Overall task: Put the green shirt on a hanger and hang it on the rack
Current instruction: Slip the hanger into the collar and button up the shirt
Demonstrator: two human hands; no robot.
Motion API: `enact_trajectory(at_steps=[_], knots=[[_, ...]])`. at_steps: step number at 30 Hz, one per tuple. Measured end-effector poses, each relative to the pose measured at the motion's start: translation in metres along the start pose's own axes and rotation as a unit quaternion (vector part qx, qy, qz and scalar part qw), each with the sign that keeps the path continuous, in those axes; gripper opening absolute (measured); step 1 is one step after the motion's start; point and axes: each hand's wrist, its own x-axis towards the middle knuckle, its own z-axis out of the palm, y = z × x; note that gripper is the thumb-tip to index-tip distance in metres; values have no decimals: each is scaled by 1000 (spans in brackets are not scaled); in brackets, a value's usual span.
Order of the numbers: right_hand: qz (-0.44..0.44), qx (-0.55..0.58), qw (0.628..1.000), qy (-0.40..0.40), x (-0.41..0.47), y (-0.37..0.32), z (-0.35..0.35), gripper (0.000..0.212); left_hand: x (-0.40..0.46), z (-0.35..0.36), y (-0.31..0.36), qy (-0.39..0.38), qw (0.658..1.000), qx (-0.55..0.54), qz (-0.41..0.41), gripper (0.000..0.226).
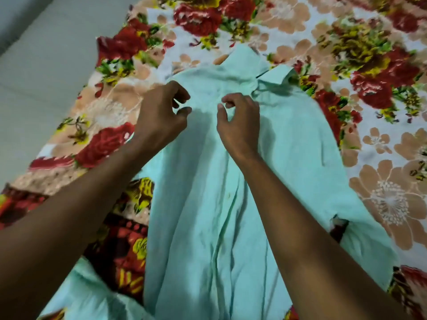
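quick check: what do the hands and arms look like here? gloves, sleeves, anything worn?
Both bare. The left hand and right hand have no gloves, and no rings show. Both forearms are uncovered to the frame edge: no sleeve, watch or wristband in view. Short fingernails, where the slight blur lets them show.

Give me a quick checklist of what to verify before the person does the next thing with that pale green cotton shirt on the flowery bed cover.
1. Pale green cotton shirt lies spread on the floral red-and-peach bed cover: ok.
2. Collar at the far end, within reach: ok.
3. Left hand and right hand over the upper chest, fingers curled; whether they pinch the cloth: cannot tell.
4. Hanger ready nearby: not ok, none in view.
5. Rack in sight: not ok, none in view.
6. Shirt front smooth: not ok, long creases run down it.
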Motion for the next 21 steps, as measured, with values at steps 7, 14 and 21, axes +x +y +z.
enact_trajectory(at_steps=[7, 14, 21], knots=[[-133, -18, 984, -113, -88, -70, 30, 31, -114, -79, -31, 34, 996, 81, -12, 30], [-207, -20, 961, -181, -204, -121, 31, 32, -230, -140, -39, 76, 988, 132, -34, 32], [-247, -9, 944, -219, -320, -117, -1, 20, -346, -147, -44, 108, 987, 81, -87, 28]])
